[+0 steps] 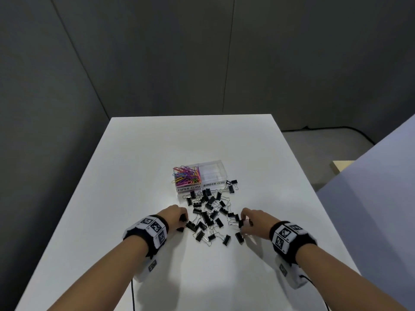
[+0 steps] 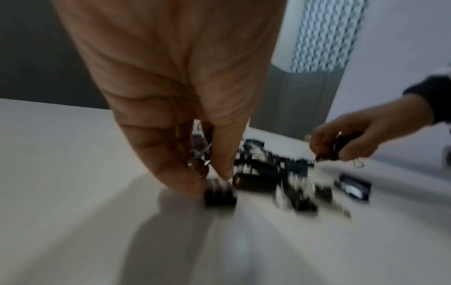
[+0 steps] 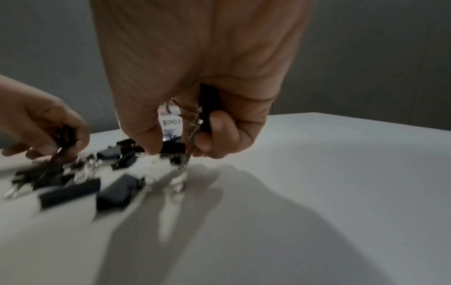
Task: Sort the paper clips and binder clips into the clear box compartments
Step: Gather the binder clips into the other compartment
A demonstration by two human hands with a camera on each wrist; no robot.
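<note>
A clear two-compartment box [image 1: 221, 170] stands mid-table; its left compartment holds several coloured paper clips [image 1: 186, 175], and the right one, labelled binder clips, looks bare. Several black binder clips [image 1: 210, 213] lie scattered in front of it. My left hand [image 1: 176, 215] is at the pile's left edge, fingers curled round binder clips [image 2: 201, 156] while pinching another one [image 2: 219, 191] on the table. At the pile's right edge my right hand [image 1: 250, 218] grips binder clips [image 3: 207, 108], its fingertips down on another [image 3: 172, 147].
The white table [image 1: 258, 153] has bare room on all sides of the pile. Grey walls stand behind it. A pale panel [image 1: 370, 198] and a wooden edge [image 1: 341, 166] lie off to the right. Cables trail from both wrist bands.
</note>
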